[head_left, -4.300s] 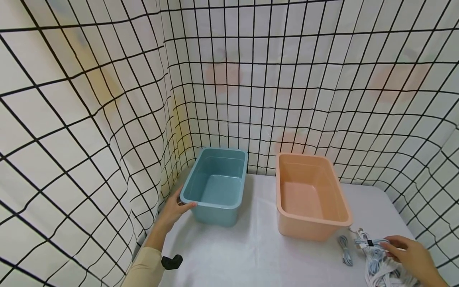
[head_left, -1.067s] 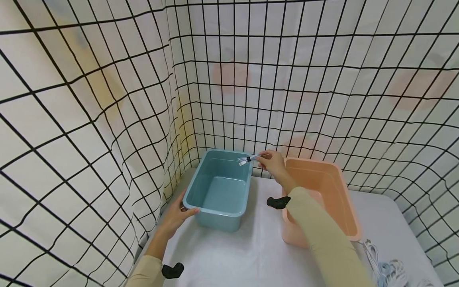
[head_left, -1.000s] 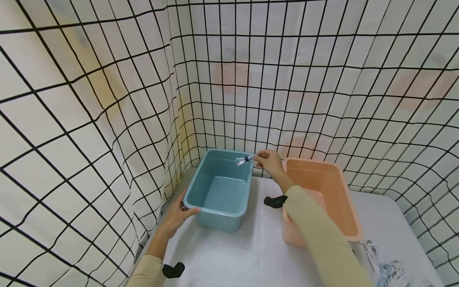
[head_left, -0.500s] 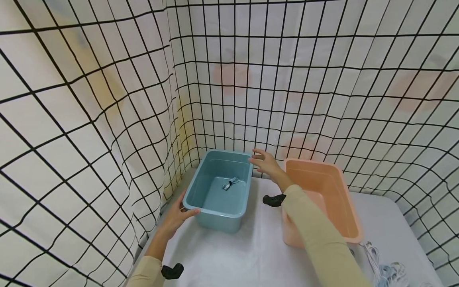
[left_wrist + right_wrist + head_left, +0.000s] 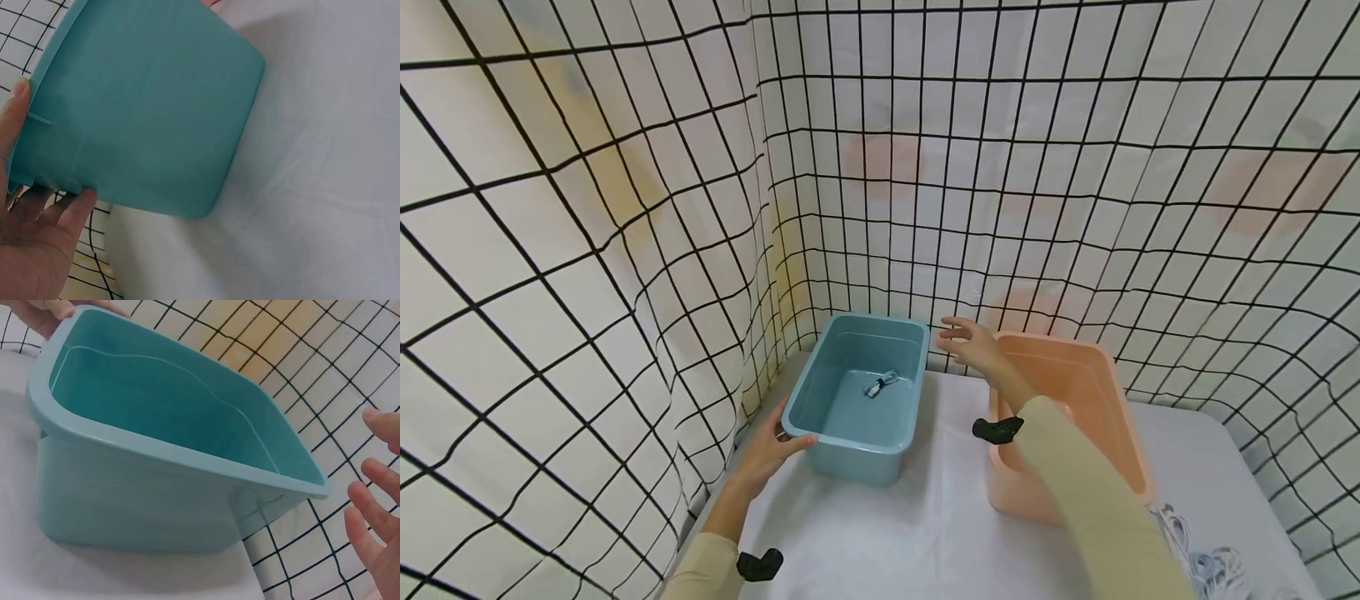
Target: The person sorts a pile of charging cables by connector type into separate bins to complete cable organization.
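Note:
My left hand [image 5: 763, 457] grips the near left corner of a teal plastic bin [image 5: 853, 463], thumb on the rim and fingers against the outer side in the left wrist view. On the bin's floor lies a small bundled cable [image 5: 880, 383], light-coloured with a black tie. My right hand [image 5: 976, 350] hovers just right of the bin's far right corner, fingers spread and holding nothing. In the right wrist view its fingertips [image 5: 359, 492] are apart from the teal rim. The cable is hidden in both wrist views.
An orange bin [image 5: 1026, 493] stands to the right, partly behind my right forearm. More bundled white and light-blue cables [image 5: 1219, 575] lie on the white-covered table at the lower right. Black grid netting [image 5: 951, 200] rises along the back and sides.
My right hand carried the cable from the pile on the right to the teal bin and let it drop in. It has since drawn slightly right. My left hand keeps its grip.

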Motion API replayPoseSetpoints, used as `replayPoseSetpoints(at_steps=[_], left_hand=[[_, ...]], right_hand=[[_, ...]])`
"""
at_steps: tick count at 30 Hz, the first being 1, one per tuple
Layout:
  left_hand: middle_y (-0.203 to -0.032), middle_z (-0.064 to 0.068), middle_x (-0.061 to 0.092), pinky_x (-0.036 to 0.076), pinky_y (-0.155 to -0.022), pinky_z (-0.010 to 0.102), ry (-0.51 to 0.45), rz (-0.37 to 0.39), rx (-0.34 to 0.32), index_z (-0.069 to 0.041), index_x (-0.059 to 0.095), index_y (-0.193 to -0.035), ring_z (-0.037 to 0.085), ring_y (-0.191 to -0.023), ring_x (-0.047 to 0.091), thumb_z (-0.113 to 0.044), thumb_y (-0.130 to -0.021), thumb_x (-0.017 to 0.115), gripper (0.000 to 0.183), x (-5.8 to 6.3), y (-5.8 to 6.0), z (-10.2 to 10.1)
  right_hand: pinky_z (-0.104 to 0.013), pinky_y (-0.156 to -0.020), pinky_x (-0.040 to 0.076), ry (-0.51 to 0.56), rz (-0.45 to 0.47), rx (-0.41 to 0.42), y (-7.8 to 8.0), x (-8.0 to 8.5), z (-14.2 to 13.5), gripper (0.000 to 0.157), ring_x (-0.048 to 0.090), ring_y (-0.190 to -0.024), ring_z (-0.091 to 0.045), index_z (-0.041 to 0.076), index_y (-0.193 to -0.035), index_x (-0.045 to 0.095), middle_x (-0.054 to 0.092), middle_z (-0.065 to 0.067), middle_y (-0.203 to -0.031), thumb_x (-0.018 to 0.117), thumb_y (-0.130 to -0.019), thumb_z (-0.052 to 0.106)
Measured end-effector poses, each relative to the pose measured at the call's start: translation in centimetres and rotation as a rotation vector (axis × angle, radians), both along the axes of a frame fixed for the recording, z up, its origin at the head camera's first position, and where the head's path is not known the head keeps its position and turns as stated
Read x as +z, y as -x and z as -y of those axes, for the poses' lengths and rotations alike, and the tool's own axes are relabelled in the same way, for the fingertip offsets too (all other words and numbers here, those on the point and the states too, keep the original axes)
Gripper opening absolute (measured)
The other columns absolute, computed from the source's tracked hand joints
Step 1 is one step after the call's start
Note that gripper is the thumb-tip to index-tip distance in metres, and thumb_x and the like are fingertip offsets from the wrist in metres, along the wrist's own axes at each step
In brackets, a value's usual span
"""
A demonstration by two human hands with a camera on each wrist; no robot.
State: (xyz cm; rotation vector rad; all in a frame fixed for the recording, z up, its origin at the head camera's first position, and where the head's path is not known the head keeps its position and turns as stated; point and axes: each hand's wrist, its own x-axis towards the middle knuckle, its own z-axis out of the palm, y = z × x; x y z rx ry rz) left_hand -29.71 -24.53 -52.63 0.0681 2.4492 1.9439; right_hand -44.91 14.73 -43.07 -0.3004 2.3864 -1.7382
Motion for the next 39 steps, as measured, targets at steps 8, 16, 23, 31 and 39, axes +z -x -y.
replayPoseSetpoints(at_steps=[8,16,23,31,39], left_hand=[[-0.161,0.021,0.036,0.045,-0.107,0.057,-0.004,-0.002,-0.008,-0.018,0.022,-0.167,0.044,-0.141,0.043,-0.024,-0.088,0.086,0.102,0.1,0.7,-0.8],[-0.161,0.024,0.034,0.043,-0.108,0.058,-0.010,-0.004,-0.017,-0.014,0.020,-0.167,0.046,-0.143,0.039,-0.022,-0.088,0.086,0.103,0.2,0.6,-0.7],[-0.161,0.022,0.036,0.044,-0.108,0.058,0.004,0.007,0.006,-0.016,0.021,-0.167,0.045,-0.142,0.041,-0.024,-0.088,0.087,0.103,0.2,0.5,-0.3],[-0.161,0.024,0.033,0.043,-0.109,0.058,-0.020,0.020,0.007,-0.016,0.018,-0.167,0.047,-0.143,0.039,-0.023,-0.089,0.086,0.104,0.3,-0.1,0.3],[-0.160,0.023,0.035,0.044,-0.108,0.056,-0.037,0.007,-0.007,-0.017,0.019,-0.167,0.045,-0.141,0.041,-0.021,-0.089,0.085,0.103,0.0,-0.1,0.1]], right_hand=[[-0.049,-0.100,0.053,-0.018,-0.055,-0.001,-0.9,1.1,-2.1,0.064,0.058,-0.125,-0.036,0.017,-0.157,0.044,0.057,-0.016,-0.144,0.072,-0.101,0.027],[-0.054,-0.102,0.050,-0.002,-0.095,0.007,-1.9,1.3,-3.9,0.069,0.058,-0.126,-0.039,0.015,-0.160,0.039,0.053,-0.021,-0.147,0.071,-0.101,0.028],[-0.058,-0.104,0.047,0.029,-0.095,0.011,-2.9,1.4,-5.3,0.070,0.053,-0.131,-0.039,0.013,-0.161,0.038,0.052,-0.023,-0.147,0.071,-0.101,0.028],[-0.062,-0.105,0.045,0.045,-0.113,0.006,-4.1,1.3,-7.0,0.069,0.050,-0.132,-0.040,0.012,-0.160,0.038,0.052,-0.023,-0.146,0.071,-0.101,0.027],[-0.056,-0.111,0.041,0.022,-0.124,0.026,-6.4,1.5,-10.0,0.070,0.046,-0.139,-0.034,0.018,-0.163,0.031,0.047,-0.017,-0.154,0.067,-0.104,0.028]])
